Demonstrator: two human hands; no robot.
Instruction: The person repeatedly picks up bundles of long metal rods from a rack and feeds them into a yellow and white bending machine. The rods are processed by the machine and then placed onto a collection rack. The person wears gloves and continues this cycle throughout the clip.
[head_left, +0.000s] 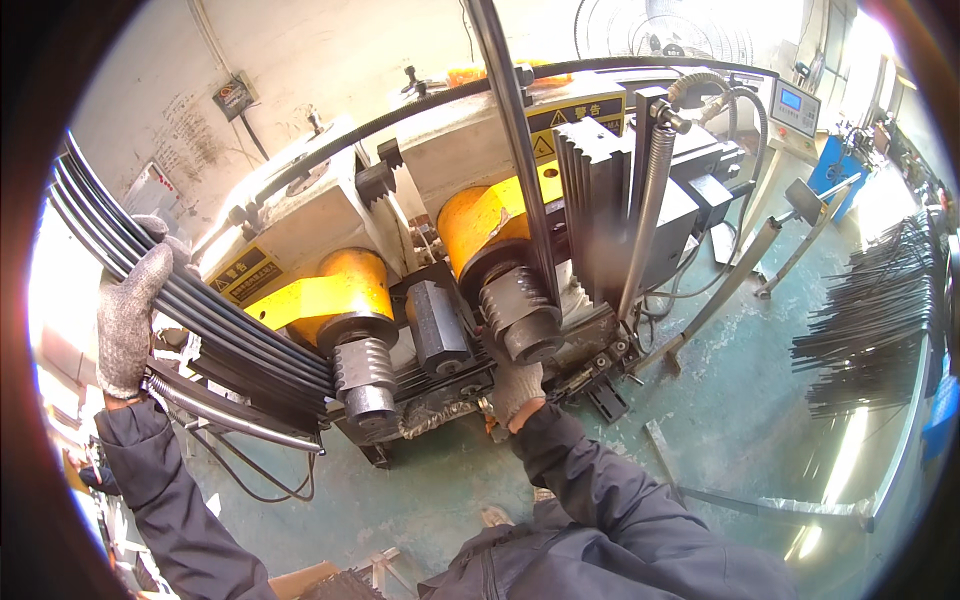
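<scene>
My left hand (137,310), in a grey knitted glove, is closed round a bundle of long black rods (240,325) at the left. The rods slope down to the right, and their near ends reach the left grooved roller (362,370) of a machine. My right hand (517,388), gloved too, is under the right grooved roller (518,305). That roller and the machine's front hide its fingers, so what it touches does not show. Yellow housings (350,285) stand behind the rollers, with a dark hexagonal block (437,325) between them.
A metal guide bar (235,410) runs below the rods. An upright steel post (510,110) crosses in front of the machine. Dark slotted blocks and a spring rod (650,200) stand at its right. Farther right are a control box (795,108) and a rack of thin dark rods (870,310).
</scene>
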